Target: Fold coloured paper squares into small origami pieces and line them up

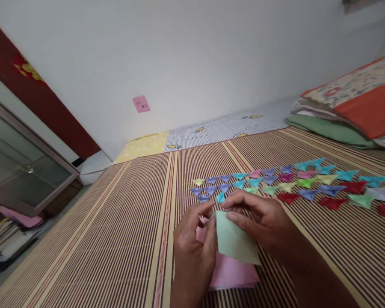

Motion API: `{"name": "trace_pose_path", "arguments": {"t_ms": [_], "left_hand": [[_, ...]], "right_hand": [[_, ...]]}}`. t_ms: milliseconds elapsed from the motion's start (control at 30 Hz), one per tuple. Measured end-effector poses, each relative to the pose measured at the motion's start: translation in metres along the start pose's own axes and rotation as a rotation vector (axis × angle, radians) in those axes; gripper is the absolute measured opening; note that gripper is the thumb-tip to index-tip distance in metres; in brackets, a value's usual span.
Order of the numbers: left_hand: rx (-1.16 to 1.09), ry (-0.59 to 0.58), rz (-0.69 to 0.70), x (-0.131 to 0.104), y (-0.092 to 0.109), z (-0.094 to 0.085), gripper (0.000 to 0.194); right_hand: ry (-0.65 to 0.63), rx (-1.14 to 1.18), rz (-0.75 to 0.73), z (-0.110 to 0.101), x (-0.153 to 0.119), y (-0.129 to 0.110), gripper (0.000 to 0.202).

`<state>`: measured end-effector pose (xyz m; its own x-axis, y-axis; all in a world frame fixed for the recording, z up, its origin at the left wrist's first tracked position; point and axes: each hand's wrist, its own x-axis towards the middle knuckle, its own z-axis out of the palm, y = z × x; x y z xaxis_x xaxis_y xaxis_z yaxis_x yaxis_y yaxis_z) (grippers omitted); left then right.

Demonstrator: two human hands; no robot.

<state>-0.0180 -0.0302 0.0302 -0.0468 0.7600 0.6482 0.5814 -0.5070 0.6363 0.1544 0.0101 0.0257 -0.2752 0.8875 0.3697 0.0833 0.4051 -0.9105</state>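
Observation:
A pale green sheet of paper (236, 239) is held up between both hands above the mat. My left hand (195, 239) pinches its left edge between thumb and fingers. At the top edge, the thumb and fingers of my right hand (259, 218) close on the same sheet. Under it lies a stack of pink paper (232, 273), partly hidden by the green sheet and my left hand. Just beyond my fingertips stand rows of small folded paper cranes (304, 183) in blue, red, green, yellow and pink.
A striped bamboo mat (115, 239) covers the bed. At the back right are piled pillows and bedding (368, 102). A pink note (141, 104) is stuck on the white wall (211, 55). A glass-fronted cabinet door (22, 158) stands at the left, above books (3, 235).

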Motion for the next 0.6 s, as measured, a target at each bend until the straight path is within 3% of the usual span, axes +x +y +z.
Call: {"name": "trace_pose_path", "arguments": {"t_ms": [167,333,600], "left_hand": [[-0.013,-0.018,0.011,0.002,0.003,-0.001,0.02],[-0.087,0.001,0.006,0.001,0.001,0.0,0.018],[-0.212,0.168,-0.039,-0.004,-0.005,0.002,0.019]], "right_hand": [[-0.036,0.006,-0.004,-0.001,0.001,-0.004,0.01],[-0.059,-0.009,-0.124,-0.004,0.002,-0.004,0.006],[0.069,-0.115,-0.224,-0.012,-0.002,-0.003,0.004]]}}
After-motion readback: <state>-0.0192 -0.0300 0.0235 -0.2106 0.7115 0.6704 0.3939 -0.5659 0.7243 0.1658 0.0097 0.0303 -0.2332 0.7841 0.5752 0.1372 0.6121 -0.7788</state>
